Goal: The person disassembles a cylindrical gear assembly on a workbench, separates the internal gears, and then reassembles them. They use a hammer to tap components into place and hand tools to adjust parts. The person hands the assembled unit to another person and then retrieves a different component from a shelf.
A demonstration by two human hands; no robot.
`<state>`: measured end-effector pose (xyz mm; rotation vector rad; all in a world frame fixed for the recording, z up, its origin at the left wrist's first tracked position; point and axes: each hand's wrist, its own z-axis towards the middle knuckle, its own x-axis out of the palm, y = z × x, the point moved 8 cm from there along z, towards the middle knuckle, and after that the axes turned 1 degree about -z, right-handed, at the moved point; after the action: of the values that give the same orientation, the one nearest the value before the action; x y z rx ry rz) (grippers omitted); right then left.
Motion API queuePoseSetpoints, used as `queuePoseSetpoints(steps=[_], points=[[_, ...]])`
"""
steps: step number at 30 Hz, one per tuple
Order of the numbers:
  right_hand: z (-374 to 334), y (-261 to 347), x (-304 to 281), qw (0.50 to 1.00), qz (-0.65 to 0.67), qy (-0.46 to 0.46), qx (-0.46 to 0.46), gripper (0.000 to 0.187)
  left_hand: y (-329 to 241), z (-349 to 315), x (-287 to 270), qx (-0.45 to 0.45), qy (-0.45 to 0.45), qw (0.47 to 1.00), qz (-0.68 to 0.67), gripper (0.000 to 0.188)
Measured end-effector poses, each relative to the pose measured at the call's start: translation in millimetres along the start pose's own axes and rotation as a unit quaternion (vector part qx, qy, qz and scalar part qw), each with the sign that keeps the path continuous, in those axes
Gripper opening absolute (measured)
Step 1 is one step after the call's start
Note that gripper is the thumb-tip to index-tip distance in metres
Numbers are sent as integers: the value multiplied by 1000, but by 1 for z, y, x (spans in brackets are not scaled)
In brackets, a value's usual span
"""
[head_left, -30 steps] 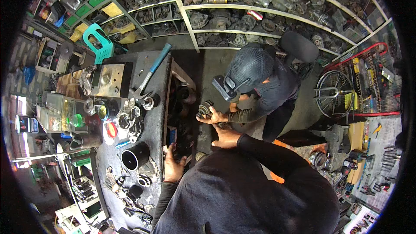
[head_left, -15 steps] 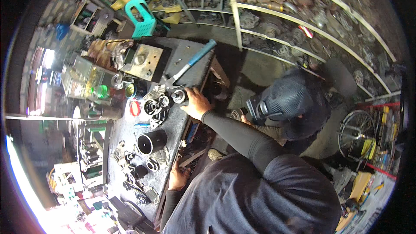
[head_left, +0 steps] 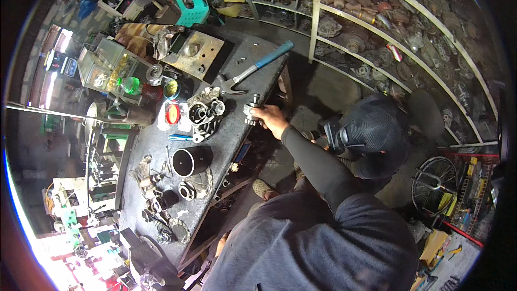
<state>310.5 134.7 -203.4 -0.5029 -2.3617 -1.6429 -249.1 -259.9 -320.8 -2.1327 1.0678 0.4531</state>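
Note:
My right hand [head_left: 273,120] is closed on a metal gear with a short stepped shaft [head_left: 252,109], at the bench's right edge. Left of it lies a grey cast-metal housing [head_left: 205,112] with round openings. Beyond the gear rests a claw hammer [head_left: 258,67] with a blue grip. My left hand [head_left: 221,243] is low beside the bench, mostly hidden by my shirt, so its fingers cannot be made out. Nearer on the dark workbench [head_left: 161,153] lie a black cylinder [head_left: 191,161], a metal ring part [head_left: 187,190] and a blue-handled tool [head_left: 180,137].
Close to my right, a person in a black cap [head_left: 371,129] crouches with a hand at a metal part. Shelves [head_left: 344,43] full of metal parts curve along the back. A green plastic chair [head_left: 191,2] stands behind the bench; a spoked wheel [head_left: 434,186] is at right.
My right hand has taken firmer hold of the gear and raised it near the bench's edge. My left hand has left the bench edge and dropped toward my body. The view has shifted.

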Motion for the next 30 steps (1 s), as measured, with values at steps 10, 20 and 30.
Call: queuePoseSetpoints(steps=[10,20,30], points=[[-135,-123,-93,985,98,-49,137,38,-71,56,-87,28,31,999,19,66],[-205,-169,-105,968,143,-133,154,26,-18,102,-90,81,51,988,120,63],[-217,-181,-114,960,156,-131,191,29,-19,106,-90,98,52,981,158,45]])
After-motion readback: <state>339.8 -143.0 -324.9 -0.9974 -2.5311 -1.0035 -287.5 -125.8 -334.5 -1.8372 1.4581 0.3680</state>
